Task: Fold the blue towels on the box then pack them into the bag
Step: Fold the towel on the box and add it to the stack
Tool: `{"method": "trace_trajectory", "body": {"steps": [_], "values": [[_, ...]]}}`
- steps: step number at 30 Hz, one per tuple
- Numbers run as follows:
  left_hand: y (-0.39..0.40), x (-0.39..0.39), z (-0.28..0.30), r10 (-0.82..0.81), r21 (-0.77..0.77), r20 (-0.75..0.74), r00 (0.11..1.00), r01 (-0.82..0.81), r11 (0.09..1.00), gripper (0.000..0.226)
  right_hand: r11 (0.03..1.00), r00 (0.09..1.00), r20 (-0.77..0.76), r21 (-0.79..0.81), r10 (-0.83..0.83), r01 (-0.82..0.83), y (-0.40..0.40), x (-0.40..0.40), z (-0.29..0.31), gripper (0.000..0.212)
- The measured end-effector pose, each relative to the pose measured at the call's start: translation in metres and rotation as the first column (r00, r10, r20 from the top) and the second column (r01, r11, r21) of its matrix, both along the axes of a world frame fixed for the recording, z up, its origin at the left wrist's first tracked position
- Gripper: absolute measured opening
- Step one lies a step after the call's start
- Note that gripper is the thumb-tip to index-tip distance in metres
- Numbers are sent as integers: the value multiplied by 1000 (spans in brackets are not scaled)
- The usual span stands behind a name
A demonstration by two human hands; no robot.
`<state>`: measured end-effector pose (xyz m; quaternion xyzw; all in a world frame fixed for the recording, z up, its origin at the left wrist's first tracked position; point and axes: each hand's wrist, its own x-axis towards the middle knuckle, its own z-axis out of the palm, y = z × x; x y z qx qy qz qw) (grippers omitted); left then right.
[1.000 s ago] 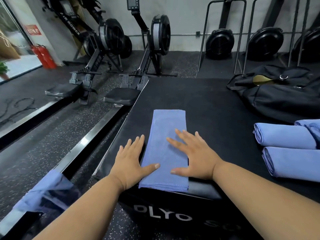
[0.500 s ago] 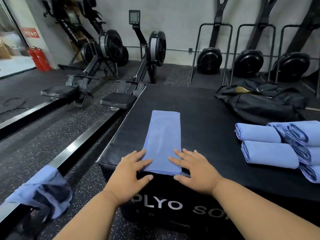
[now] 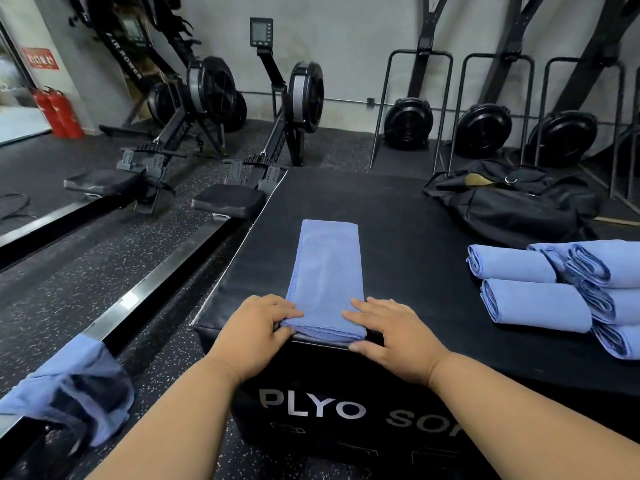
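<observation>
Long folded blue microfibre towel (image 3: 325, 271) looks soft, light & floppy; left hand (image 3: 254, 336) pinches near-left corner, right hand (image 3: 394, 337) lies flat w/ straight fingers—best rolled from near end.

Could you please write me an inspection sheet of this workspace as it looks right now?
Surface: black plyo box, top bare around the towels.
Job's things: one blue towel folded into a long strip at the near edge; rolled towels stacked at the right; black bag at the far right corner, apparently open.
Clutter: another blue cloth draped over the rail lower left.
Grippers: left hand pinches the strip's near left corner; right hand lies flat at its near right corner.
Cables: a dark cable on the floor, far left.
Surroundings: rowing machines, red fire extinguishers.
</observation>
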<state>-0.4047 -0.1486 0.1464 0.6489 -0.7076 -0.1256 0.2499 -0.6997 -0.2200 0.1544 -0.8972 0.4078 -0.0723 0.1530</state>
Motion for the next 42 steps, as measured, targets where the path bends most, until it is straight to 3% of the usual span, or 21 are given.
{"method": "trace_trajectory", "body": {"steps": [5,8,11,19,21,22,24,28,38,42], "values": [[-5,-1,0,-39,-53,-40,998,36,998,10,1000,1000,31,-28,0,1,-2,0,-4,52],[-1,-5,6,-25,-63,-25,999,23,998,18,993,987,134,-68,-86,96,-1,2,-5,53],[6,-12,15,3,-70,5,1000,-3,998,35,988,962,231,-13,-145,151,0,5,1,39],[16,-17,19,-114,-87,16,993,115,989,16,982,939,289,96,-185,164,4,6,3,26],[16,-20,24,-93,-82,-49,994,89,993,25,994,959,261,52,-108,97,4,2,-1,14],[16,-19,24,-67,-62,-102,993,61,996,23,998,966,251,34,-67,60,3,1,-3,19],[20,-16,23,-9,17,-213,977,13,1000,19,994,960,266,78,-92,74,2,2,-3,13],[17,-19,20,136,142,-461,877,-78,987,29,964,912,333,194,-238,181,-2,9,1,36],[3,-28,11,358,188,-435,826,-305,933,27,930,897,251,154,-365,335,-8,28,3,55],[2,-28,13,373,200,-437,818,-317,927,29,921,852,359,222,-382,319,-9,28,4,61]]}}
